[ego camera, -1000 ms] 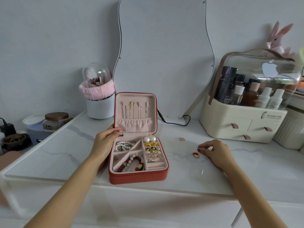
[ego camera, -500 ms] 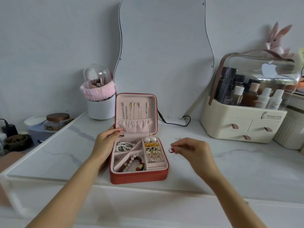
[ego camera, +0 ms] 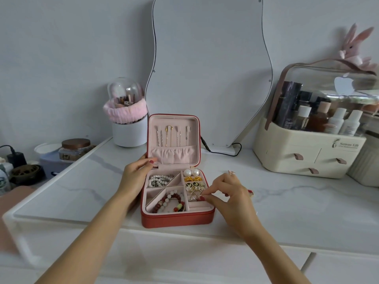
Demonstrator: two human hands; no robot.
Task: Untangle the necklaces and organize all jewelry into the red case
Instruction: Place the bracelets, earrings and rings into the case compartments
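Red jewelry case [ego camera: 176, 219] sits open at the front edge of the marble counter [ego camera: 287, 206], lid upright with necklaces [ego camera: 172, 136] hung in a row inside it. Left hand [ego camera: 136, 175] lies flat against the case's left side, thumb hooked on the lid's lower corner, bracing it, holding nothing else. Right hand [ego camera: 227, 193] is over the right-hand compartments, thumb and forefinger pinched at the earring pile [ego camera: 194, 193] just behind the ring rolls [ego camera: 200, 206]; too small to tell what is in the pinch. A gold ring [ego camera: 251, 194] shows by the little finger; cannot tell whether it is hooked on the finger or lying on the counter. Small rose-gold piece [ego camera: 231, 172] is loose on the counter behind the hand. Risks: fingertips snag the tangled earrings and drag them out on lift; a ring missing the roll slot lands in the earring mess or bounces off the slick marble. If the ring is only hooked on the little finger, it could slip. Case is near the counter edge, so a push could tip it. The loose piece is easily overlooked.
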